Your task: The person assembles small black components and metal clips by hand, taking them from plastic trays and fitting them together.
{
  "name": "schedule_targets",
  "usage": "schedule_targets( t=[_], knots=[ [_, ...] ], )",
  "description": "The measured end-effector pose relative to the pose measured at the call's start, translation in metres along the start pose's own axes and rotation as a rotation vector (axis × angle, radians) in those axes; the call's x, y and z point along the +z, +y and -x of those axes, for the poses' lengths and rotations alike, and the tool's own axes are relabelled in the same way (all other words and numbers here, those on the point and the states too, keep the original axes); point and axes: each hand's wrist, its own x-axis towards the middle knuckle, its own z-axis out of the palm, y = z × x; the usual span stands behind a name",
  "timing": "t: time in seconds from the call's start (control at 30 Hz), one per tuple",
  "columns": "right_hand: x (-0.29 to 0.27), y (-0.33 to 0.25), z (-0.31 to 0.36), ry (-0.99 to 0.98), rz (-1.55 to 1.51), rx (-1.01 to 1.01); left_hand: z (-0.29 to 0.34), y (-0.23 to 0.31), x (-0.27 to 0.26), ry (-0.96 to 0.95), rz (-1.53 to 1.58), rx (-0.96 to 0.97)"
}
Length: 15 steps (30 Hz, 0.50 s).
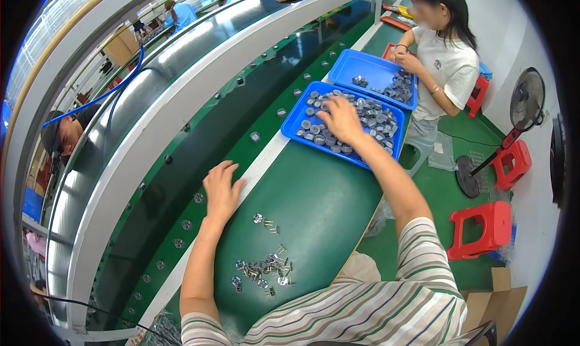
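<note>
My right hand reaches over a blue tray full of small grey round caps. Its fingers are apart among the caps, and I see nothing gripped in them. My left hand hovers by the white strip along the belt, fingers spread and nothing visible in them. On the green tabletop, near my left forearm, lies a loose pile of small metal parts with pins. A few more metal parts lie apart, closer to my left hand.
Single small parts stand spaced along the green belt on my left. Beyond my tray, a co-worker handles something beside a second blue tray holding dark parts. Red stools and a fan stand at right.
</note>
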Motion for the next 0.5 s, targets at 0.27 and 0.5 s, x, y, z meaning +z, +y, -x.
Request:
schedule_targets(
  t=[0.27, 0.5],
  knots=[
    [-0.008, 0.042, -0.038, -0.384, 0.065, 0.222, -0.085, 0.092, 0.055, -0.185, 0.273, 0.06],
    [-0.023, 0.019, -0.021, -0.541, -0.203, -0.046, -0.151, 0.109, 0.115, -0.275, 0.379, 0.156]
  ],
)
